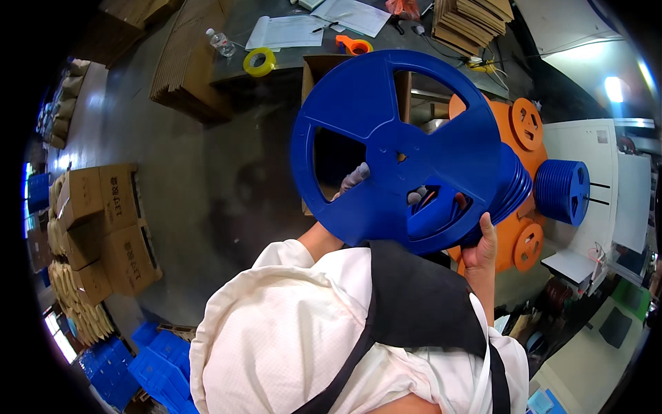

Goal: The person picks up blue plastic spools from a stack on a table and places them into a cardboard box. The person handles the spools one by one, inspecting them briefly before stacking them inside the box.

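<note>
Creased white cloth point(283, 324) lies below hands point(480, 250) holding a smooth, round reel point(381, 164).

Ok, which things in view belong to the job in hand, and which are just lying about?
In the job:
large blue reel, left hand seen through its opening, right hand at its rim
probably the blue reels behind it

Just lying about, it seems:
clear bottle
yellow tape roll
orange tape dispenser
papers

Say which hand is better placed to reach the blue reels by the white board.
Likely the right hand: it sits at the lower-right rim of the big reel, nearer those reels; the left hand is farther left.
</note>
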`<state>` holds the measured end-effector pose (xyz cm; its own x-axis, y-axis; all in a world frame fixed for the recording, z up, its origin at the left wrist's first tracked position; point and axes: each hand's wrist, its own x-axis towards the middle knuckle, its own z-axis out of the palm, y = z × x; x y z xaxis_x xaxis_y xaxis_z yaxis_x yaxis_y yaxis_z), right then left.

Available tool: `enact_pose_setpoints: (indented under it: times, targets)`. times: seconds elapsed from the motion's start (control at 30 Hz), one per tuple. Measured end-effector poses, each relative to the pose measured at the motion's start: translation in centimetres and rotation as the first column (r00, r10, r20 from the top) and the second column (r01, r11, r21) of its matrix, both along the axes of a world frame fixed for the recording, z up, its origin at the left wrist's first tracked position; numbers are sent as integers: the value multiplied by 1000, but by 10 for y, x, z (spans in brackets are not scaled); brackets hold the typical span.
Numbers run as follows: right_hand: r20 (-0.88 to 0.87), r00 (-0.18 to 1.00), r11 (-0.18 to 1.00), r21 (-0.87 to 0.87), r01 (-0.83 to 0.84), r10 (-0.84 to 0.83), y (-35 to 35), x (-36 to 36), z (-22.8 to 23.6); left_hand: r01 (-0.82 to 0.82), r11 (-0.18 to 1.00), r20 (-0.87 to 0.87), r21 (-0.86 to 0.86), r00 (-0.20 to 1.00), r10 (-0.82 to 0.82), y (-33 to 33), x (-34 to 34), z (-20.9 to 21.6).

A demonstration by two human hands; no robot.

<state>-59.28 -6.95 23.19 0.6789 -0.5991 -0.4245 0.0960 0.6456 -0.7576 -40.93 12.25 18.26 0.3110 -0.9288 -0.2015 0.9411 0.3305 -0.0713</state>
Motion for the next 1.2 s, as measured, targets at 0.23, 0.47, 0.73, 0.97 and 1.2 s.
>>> enact_pose_setpoints:
  times: [0.23, 0.47, 0.73, 0.97, 1.2]
  targets:
    - [-79, 993, 996, 9, 85, -84, -10, -20, -12, -178, 964, 277, 197, 954, 120, 22, 56, -4]
    - [-104, 991, 996, -40, 78, -81, -7, -18, -1, -278, 877, 505, 392, 862, 48, 7, 133, 42]
    - [-140, 988, 997, -48, 53, -59, -2, -37, 1, -320, 726, 699, 609, 648, -301, 16, 131, 19]
    - [-170, 978, 988, -122, 100, -120, 2, -46, 0, -169, 784, 485, 598, 854, -186, 70, 60, -22]
    - [-164, 965, 979, -17, 204, -204, -3, -26, 2, -105, 844, 392, 526, 910, -131, 70, 35, -17]
